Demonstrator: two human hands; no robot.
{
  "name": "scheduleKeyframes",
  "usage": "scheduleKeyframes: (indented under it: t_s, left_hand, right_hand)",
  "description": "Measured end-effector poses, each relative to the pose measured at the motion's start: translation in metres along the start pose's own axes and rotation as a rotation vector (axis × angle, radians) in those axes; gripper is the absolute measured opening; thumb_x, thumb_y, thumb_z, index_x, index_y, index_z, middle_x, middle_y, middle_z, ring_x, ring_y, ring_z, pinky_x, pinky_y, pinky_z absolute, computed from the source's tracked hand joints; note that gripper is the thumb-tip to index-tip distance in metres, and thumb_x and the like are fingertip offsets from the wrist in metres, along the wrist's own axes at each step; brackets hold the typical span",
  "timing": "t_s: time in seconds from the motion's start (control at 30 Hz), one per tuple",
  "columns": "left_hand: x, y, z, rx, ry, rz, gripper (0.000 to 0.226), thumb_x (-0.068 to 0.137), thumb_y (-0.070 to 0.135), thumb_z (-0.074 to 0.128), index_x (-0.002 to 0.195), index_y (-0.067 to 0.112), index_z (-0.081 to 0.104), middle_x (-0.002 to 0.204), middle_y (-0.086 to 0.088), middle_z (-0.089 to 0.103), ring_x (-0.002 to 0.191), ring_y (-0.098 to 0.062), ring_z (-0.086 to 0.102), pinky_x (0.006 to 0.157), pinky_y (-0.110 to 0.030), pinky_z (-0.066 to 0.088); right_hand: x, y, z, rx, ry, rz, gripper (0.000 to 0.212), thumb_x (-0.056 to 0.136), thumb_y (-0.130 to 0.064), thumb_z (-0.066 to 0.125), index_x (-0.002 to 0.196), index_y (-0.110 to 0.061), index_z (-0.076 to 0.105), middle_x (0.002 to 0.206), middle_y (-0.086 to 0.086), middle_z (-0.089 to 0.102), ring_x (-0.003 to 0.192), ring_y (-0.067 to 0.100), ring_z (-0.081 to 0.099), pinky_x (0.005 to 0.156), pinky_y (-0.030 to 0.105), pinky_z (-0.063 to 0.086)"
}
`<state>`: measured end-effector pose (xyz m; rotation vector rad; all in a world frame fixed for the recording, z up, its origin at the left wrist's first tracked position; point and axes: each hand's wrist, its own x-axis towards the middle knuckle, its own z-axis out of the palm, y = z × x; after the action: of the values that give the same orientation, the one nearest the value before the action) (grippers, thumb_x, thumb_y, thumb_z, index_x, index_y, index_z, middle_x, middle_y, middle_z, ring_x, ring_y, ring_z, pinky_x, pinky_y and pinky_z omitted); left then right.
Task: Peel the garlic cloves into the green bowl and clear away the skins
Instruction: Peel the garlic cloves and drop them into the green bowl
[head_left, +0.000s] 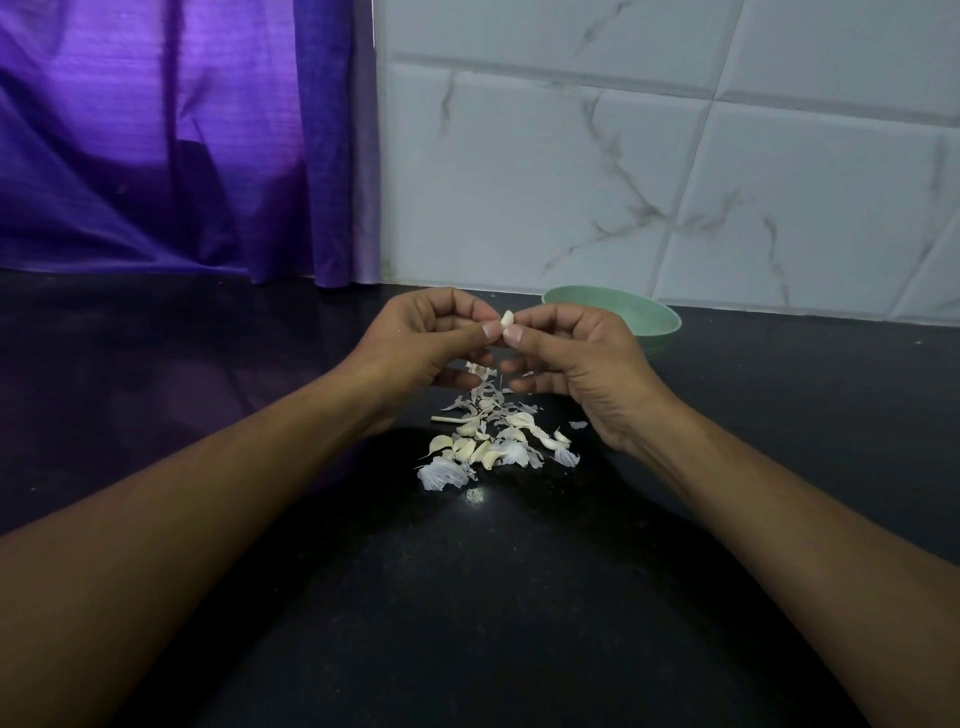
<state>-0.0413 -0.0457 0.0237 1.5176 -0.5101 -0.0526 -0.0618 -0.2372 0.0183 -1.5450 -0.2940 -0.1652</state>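
Both hands, left (421, 332) and right (566, 353), pinch one garlic clove (507, 319) together; slick, it may squirt out, missing the green bowl (649, 322).

- curtain (171, 140): purple, sheeny, folds; hangs back left; hem meets the counter
- wall (675, 156): white tiles, grey marble veins; back right
- counter (467, 623): black, speckled, glossy; small bright glint (474, 494) mid-surface

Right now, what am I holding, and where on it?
A small pale garlic clove, pinched at its lower end between left hand and right hand.
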Motion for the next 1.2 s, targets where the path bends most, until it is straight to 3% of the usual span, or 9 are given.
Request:
scheduleKeyframes:
  t_s: [0.27, 0.43, 0.5, 0.6, 0.73, 0.87, 1.07, 1.2]
  left_hand:
    - [0.0012, -0.0018, -0.0006, 0.081, 0.022, 0.044, 0.011, 0.095, 0.01, 0.072, 0.102, 0.001, 0.071, 0.088, -0.01, 0.071, 0.079, -0.012, 0.069, 0.064, -0.028, 0.061]
    - [0.002, -0.0035, -0.0003, 0.108, 0.037, 0.024, 0.029, 0.096, 0.024, 0.073, 0.103, -0.004, 0.072, 0.101, -0.017, 0.076, 0.089, -0.018, 0.068, 0.066, -0.031, 0.06]
    - [0.0016, -0.0029, 0.0, 0.133, 0.044, 0.024, 0.027, 0.095, 0.025, 0.075, 0.099, -0.003, 0.073, 0.102, -0.019, 0.076, 0.087, -0.018, 0.07, 0.065, -0.03, 0.06]
    - [0.0008, -0.0008, -0.0001, 0.147, 0.039, 0.015, 0.017, 0.093, 0.018, 0.075, 0.094, 0.001, 0.075, 0.091, -0.014, 0.078, 0.08, -0.012, 0.071, 0.063, -0.028, 0.06]
    - [0.0009, 0.0012, -0.0012, 0.144, 0.027, 0.011, 0.01, 0.095, 0.013, 0.073, 0.094, 0.004, 0.077, 0.087, -0.009, 0.079, 0.08, -0.012, 0.069, 0.064, -0.028, 0.061]
    - [0.0015, 0.0012, -0.0011, 0.139, 0.016, 0.005, 0.013, 0.097, 0.012, 0.071, 0.099, 0.001, 0.076, 0.088, -0.007, 0.079, 0.083, -0.015, 0.068, 0.065, -0.029, 0.062]
    - [0.0005, 0.0032, -0.0003, 0.153, 0.025, 0.0, 0.011, 0.096, 0.01, 0.071, 0.098, 0.001, 0.076, 0.093, -0.017, 0.077, 0.083, -0.018, 0.069, 0.061, -0.029, 0.062]
    - [-0.0006, 0.0043, 0.0022, 0.16, 0.057, 0.017, 0.008, 0.094, 0.004, 0.071, 0.092, -0.002, 0.075, 0.09, -0.02, 0.076, 0.08, -0.021, 0.068, 0.059, -0.03, 0.061]
  right_hand:
    - [-0.0007, 0.0004, -0.0004, -0.021, -0.003, -0.062, 0.012, 0.091, -0.005, 0.074, 0.102, -0.002, 0.073, 0.087, 0.011, 0.078, 0.077, 0.023, 0.074, 0.073, 0.038, 0.064]
    - [0.0014, 0.0023, -0.0005, -0.21, 0.021, -0.194, 0.016, 0.088, -0.004, 0.079, 0.098, 0.003, 0.069, 0.085, 0.018, 0.075, 0.072, 0.022, 0.074, 0.071, 0.042, 0.064]
    - [0.001, 0.0027, -0.0003, -0.28, 0.017, -0.244, 0.016, 0.087, -0.003, 0.08, 0.096, 0.003, 0.069, 0.087, 0.018, 0.076, 0.072, 0.024, 0.074, 0.07, 0.04, 0.064]
    - [0.0004, 0.0035, -0.0011, -0.388, 0.015, -0.3, 0.014, 0.085, -0.004, 0.083, 0.092, -0.004, 0.071, 0.083, 0.014, 0.077, 0.075, 0.032, 0.076, 0.075, 0.049, 0.062]
    - [0.0009, 0.0025, -0.0026, -0.397, 0.02, -0.31, 0.014, 0.084, -0.007, 0.084, 0.093, -0.004, 0.073, 0.083, 0.012, 0.077, 0.078, 0.03, 0.077, 0.079, 0.055, 0.063]
    - [0.0017, 0.001, -0.0044, -0.421, 0.029, -0.328, 0.014, 0.086, -0.008, 0.083, 0.094, -0.004, 0.074, 0.082, 0.009, 0.078, 0.075, 0.021, 0.078, 0.077, 0.047, 0.065]
    - [0.0032, 0.0025, -0.0053, -0.452, 0.027, -0.345, 0.012, 0.085, -0.011, 0.084, 0.092, -0.008, 0.075, 0.08, 0.007, 0.077, 0.074, 0.021, 0.077, 0.074, 0.044, 0.064]
    - [0.0029, 0.003, -0.0045, -0.46, 0.012, -0.347, 0.012, 0.084, -0.012, 0.085, 0.091, -0.008, 0.076, 0.078, 0.004, 0.077, 0.071, 0.019, 0.076, 0.068, 0.028, 0.059]
